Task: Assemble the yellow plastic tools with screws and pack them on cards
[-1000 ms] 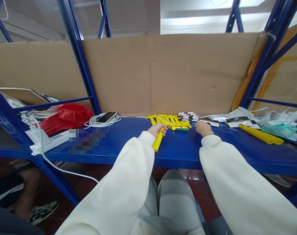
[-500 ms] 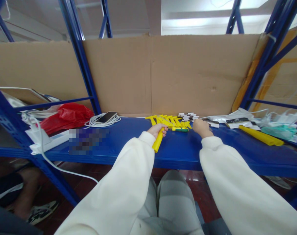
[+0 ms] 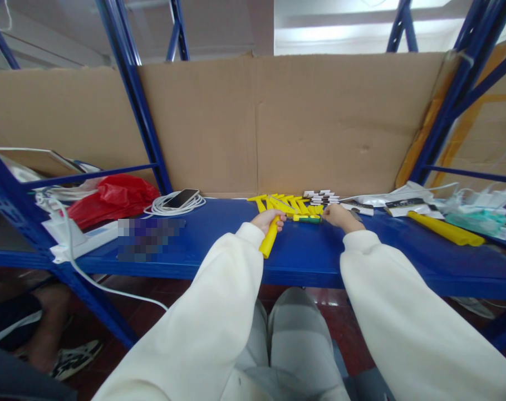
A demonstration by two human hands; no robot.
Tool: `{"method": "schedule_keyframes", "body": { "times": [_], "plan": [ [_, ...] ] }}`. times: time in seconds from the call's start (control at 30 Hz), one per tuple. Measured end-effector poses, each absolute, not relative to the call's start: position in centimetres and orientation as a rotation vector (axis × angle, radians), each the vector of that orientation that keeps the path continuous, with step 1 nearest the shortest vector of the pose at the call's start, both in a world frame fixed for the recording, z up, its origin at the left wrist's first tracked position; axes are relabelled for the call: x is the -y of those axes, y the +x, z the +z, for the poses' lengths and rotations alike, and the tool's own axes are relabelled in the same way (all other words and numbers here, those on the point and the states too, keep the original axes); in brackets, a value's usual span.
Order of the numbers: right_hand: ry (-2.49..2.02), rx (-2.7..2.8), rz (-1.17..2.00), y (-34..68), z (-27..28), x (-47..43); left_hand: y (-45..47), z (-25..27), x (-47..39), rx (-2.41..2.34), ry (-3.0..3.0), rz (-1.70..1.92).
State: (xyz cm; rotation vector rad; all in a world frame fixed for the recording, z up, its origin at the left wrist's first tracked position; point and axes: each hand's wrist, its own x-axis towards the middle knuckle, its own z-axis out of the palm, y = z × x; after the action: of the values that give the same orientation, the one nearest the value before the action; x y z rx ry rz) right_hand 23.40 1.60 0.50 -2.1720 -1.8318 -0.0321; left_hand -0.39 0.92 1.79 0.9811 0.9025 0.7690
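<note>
While the left hand [image 3: 268, 221] curls firmly around a glossy yellow tube-shaped piece [image 3: 270, 240], the right hand [image 3: 339, 216] sits apart from it to the right, fingers bent and drawn together. The yellow piece sticks out below the left fist, slanting toward the near edge of the blue metal bench [image 3: 227, 245]. Between the two hands lies a slim green-and-yellow handle [image 3: 306, 219], its right end just beside the right fingertips. Just beyond the handle, a loose heap of flat yellow strips [image 3: 284, 201] spreads out, with small white pieces with black bands [image 3: 320, 196] stacked at its right.

The left fingers cover the upper part of the yellow piece, so its full length cannot be seen. Something thin shows at the right of that fist, too small to identify. Whether the right fingertips hold anything or touch the handle, I cannot tell. Farther left, a pixelated patch [image 3: 151, 239] conceals part of the bench, and both cream sleeves [image 3: 219, 295] run off the bottom of the view.
</note>
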Motion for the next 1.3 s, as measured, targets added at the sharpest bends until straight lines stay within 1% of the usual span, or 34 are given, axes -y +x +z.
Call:
{"method": "schedule_keyframes", "body": {
  "times": [0.4,0.67,0.9,1.13,1.23,1.3],
  "plan": [
    [-2.067,2.097,0.033,22.7,0.8,-1.1,-0.4,1.9,-0.6,-0.9,0.964,0.765],
    [-2.147,2.128,-0.091,22.2,1.0,-0.8,-0.5,1.9,-0.8,-0.896,0.977,0.745],
    [-2.142,2.089,-0.121,22.4,0.8,-1.0,-0.6,1.7,-1.4,-0.877,0.992,0.709],
    [-1.91,1.983,-0.063,23.4,0.0,-2.3,-0.6,1.4,-1.8,-0.873,0.991,0.711],
    [-1.706,1.883,0.044,23.7,-0.4,-3.1,-0.5,1.6,-1.7,-0.869,0.983,0.708],
    [-1.534,1.804,0.183,23.4,-0.7,-3.6,-0.4,1.7,-1.3,-0.88,0.983,0.711]
  ]
}}
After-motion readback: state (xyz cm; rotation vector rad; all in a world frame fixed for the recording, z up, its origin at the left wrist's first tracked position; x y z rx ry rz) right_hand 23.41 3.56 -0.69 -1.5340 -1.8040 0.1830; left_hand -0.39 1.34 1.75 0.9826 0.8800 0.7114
